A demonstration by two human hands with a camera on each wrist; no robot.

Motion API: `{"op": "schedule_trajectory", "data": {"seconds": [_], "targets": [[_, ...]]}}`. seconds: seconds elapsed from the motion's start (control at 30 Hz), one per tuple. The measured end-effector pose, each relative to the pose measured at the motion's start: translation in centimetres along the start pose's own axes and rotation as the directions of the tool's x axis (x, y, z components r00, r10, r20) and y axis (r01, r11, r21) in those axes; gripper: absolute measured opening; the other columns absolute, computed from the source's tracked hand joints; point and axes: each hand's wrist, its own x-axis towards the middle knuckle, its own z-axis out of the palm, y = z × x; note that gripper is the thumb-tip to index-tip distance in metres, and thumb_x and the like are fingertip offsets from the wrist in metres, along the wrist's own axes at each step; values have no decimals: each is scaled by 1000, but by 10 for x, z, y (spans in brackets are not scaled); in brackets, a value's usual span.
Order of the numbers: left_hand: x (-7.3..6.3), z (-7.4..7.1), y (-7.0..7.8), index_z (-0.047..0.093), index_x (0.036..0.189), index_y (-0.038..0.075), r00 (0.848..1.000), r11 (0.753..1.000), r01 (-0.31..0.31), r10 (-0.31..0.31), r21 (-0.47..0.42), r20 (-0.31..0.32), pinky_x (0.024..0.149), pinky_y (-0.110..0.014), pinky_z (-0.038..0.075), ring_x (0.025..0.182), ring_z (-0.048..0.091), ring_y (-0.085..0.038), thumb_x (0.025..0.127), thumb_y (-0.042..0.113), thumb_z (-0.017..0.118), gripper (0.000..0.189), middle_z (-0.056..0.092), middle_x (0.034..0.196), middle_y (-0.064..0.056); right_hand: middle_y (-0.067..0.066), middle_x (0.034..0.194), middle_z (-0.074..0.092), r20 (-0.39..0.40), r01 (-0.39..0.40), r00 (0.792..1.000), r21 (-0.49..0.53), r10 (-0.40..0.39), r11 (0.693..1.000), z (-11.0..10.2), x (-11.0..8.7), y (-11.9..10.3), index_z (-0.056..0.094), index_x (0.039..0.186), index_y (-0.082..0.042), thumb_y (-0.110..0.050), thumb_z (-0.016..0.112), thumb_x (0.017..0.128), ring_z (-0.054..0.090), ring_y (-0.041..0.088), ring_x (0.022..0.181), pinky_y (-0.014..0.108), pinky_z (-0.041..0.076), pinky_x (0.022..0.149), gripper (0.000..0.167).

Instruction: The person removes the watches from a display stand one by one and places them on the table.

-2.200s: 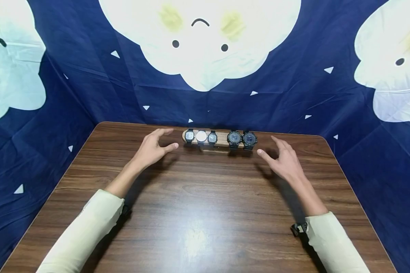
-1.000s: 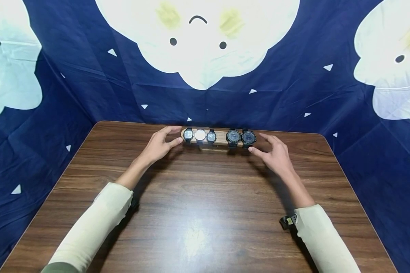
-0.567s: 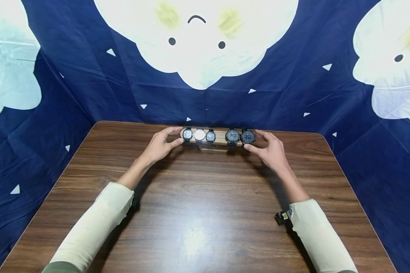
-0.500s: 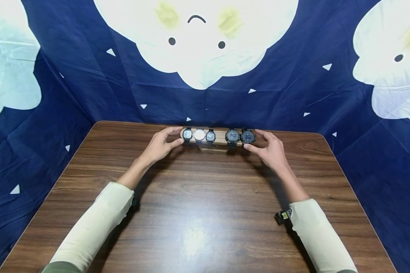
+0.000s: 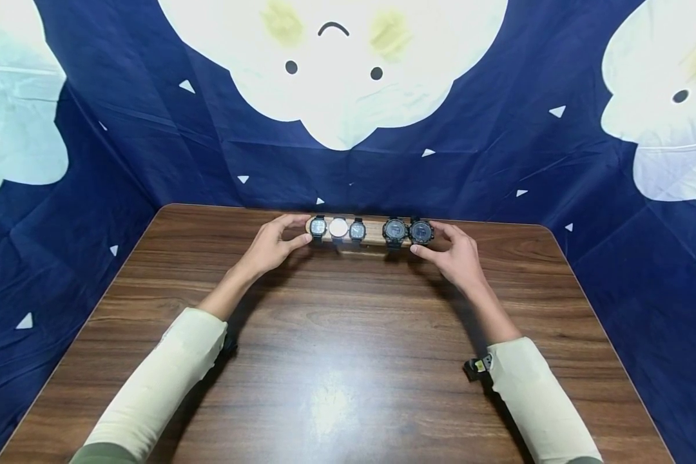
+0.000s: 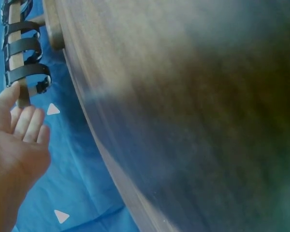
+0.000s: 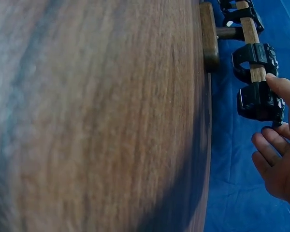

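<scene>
A wooden watch stand (image 5: 374, 233) stands near the back edge of the table, its bar raised on a short post over a base (image 7: 210, 38). On the bar's left part hang three smaller watches, among them a square-faced watch (image 5: 318, 227) at the end and a pale round watch (image 5: 338, 227). Two chunky black watches (image 5: 395, 229) hang on its right part. My left hand (image 5: 271, 246) pinches the bar's left end between thumb and fingers. My right hand (image 5: 455, 256) grips the right end, around the outermost black watch (image 7: 258, 102), thumb near the bar.
The brown wooden table (image 5: 325, 335) reaches from the stand toward me. A dark blue cloth (image 5: 301, 174) with white clouds and triangles hangs behind and along both sides of it. A black wrist device (image 5: 477, 368) sits at the right cuff.
Both hands have come inward from the sides to the ends of the watch stand and taken hold of it. Over the last half second the hands have barely moved.
</scene>
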Motion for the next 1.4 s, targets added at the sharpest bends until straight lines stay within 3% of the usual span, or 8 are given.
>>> {"op": "schedule_trajectory", "data": {"seconds": [0.73, 1.13, 1.4], "targets": [[2, 0, -2, 70, 149, 5, 1000, 1000, -1, 1, -27, 5, 126, -60, 49, 146, 65, -39, 105, 20, 83, 48, 74, 147, -21, 22, 145, 76, -71, -27, 997, 43, 30, 999, 10, 0, -1, 74, 147, -9, -36, 99, 86, 70, 44, 136, 63, 55, 116, 71], [2, 0, -1, 69, 148, 3, 1000, 1000, -8, 8, -16, 5, 125, -59, 50, 145, 66, -39, 105, 18, 83, 48, 74, 147, -22, 26, 132, 80, -130, -14, 991, 75, 23, 997, 5, -1, 0, 76, 143, -7, -33, 99, 85, 71, 45, 128, 60, 47, 120, 68], [2, -1, 0, 69, 148, 3, 1000, 1000, -1, 1, -20, 7, 125, -59, 50, 145, 66, -39, 105, 19, 83, 48, 74, 147, -22, 27, 129, 80, -163, -3, 986, 113, 22, 994, -1, -2, 3, 77, 141, -5, -26, 101, 83, 75, 46, 123, 61, 58, 110, 66]]}}
